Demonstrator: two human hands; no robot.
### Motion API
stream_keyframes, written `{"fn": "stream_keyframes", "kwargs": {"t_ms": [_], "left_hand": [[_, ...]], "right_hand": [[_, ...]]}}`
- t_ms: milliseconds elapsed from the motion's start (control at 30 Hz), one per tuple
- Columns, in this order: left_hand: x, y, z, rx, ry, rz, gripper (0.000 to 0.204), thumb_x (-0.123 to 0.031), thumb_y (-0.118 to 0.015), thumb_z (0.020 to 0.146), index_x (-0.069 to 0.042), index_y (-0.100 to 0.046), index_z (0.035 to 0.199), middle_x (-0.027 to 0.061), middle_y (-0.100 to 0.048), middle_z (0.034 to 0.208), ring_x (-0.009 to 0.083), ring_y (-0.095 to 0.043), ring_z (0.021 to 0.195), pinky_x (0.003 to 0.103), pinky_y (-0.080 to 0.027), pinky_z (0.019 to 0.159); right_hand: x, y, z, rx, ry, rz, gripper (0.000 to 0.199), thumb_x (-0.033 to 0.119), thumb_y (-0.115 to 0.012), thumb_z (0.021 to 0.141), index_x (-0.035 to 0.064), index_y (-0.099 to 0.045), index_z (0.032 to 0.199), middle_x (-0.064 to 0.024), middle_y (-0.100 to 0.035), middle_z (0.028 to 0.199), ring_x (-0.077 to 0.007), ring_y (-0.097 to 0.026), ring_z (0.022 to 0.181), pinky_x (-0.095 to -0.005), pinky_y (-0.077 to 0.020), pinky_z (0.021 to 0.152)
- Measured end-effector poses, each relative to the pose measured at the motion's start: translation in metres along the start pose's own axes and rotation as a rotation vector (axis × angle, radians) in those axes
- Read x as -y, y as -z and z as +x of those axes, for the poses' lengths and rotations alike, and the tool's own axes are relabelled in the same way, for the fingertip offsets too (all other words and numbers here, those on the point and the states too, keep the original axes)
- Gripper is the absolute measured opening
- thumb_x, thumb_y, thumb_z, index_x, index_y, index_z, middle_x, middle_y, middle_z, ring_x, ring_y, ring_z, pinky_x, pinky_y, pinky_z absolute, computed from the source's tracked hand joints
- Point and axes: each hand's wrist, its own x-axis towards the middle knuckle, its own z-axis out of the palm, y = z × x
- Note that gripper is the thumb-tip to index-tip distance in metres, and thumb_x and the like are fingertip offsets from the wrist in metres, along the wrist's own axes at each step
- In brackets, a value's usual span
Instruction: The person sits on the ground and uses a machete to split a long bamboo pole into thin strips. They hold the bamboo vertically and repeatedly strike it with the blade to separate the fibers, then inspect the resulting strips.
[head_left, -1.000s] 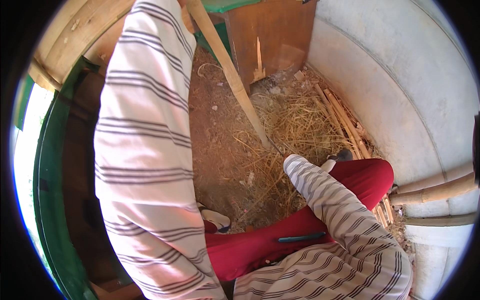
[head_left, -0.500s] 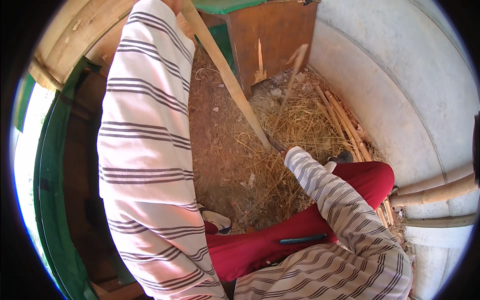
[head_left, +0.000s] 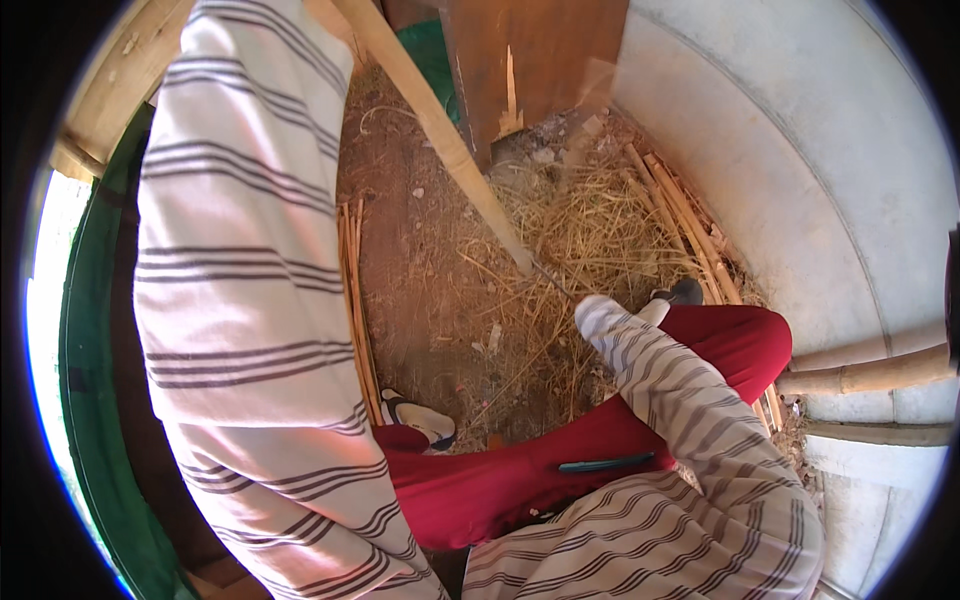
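Observation:
A long pale strip of bamboo [head_left: 450,145] slants from the top edge down to the middle of the view. My left arm, in a white sleeve with dark stripes [head_left: 240,250], stretches up beside it; its hand lies out of view past the top edge. At the strip's lower end a thin dark knife blade [head_left: 553,281] touches or nearly touches it. That knife is in my right hand, which the striped cuff [head_left: 598,316] almost wholly hides. A thin, blurred shaving [head_left: 592,100] shows faintly beyond the blade.
Straw-like shavings [head_left: 610,220] lie heaped on the brown ground [head_left: 400,270]. Split bamboo strips lie along the pale wall [head_left: 770,130] and by my left foot. A brown board [head_left: 540,70] stands ahead. Across my red-trousered lap lies a teal pen-like object [head_left: 605,464].
My left arm has shifted left and up, and its hand has left the view. The strip's lower end sits slightly farther up and left. The curled shaving has blurred and faded.

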Motion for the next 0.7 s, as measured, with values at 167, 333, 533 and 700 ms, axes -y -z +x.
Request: {"fn": "stream_keyframes", "kwargs": {"t_ms": [167,333,533,700], "left_hand": [[0.003,0.082,0.062,0.364,0.358,-0.405,0.035,-0.035,-0.041,0.101,-0.020,-0.038,0.070,-0.0073,-0.028,0.052,0.0075,-0.022,0.039,0.026,-0.013,0.036],[-0.010,0.013,0.008,-0.095,0.073,-0.001,0.035,-0.036,-0.043,0.101,-0.020,-0.039,0.070,-0.0071,-0.029,0.052,0.0076,-0.022,0.038,0.026,-0.013,0.035],[-0.013,-0.005,0.004,-0.009,0.085,-0.049,0.033,-0.034,-0.043,0.101,-0.019,-0.041,0.072,-0.0064,-0.029,0.052,0.0077,-0.022,0.038,0.026,-0.013,0.035],[-0.016,-0.013,0.003,0.021,0.107,-0.082,0.031,-0.031,-0.042,0.101,-0.017,-0.042,0.073,-0.0052,-0.030,0.052,0.0082,-0.022,0.038,0.027,-0.013,0.036]], "right_hand": [[0.021,0.005,0.023,0.135,0.043,-0.046,0.058,0.057,-0.042,0.096,0.0069,-0.064,0.116,-0.0175,-0.067,0.102,-0.0352,-0.062,0.093,-0.0467,-0.0480,0.082],[0.003,0.009,0.028,0.150,-0.046,0.049,0.063,0.063,-0.041,0.094,0.0083,-0.064,0.115,-0.0161,-0.066,0.107,-0.0348,-0.060,0.101,-0.0465,-0.0487,0.092],[0.008,0.023,0.025,0.224,-0.110,0.085,0.055,0.056,-0.040,0.097,0.0118,-0.062,0.121,-0.0143,-0.064,0.115,-0.0328,-0.058,0.109,-0.0460,-0.0475,0.096],[0.030,0.044,-0.003,0.220,-0.068,-0.107,0.044,0.042,-0.054,0.093,0.0152,-0.061,0.127,-0.0104,-0.064,0.121,-0.0315,-0.060,0.113,-0.0471,-0.0510,0.094]]}}
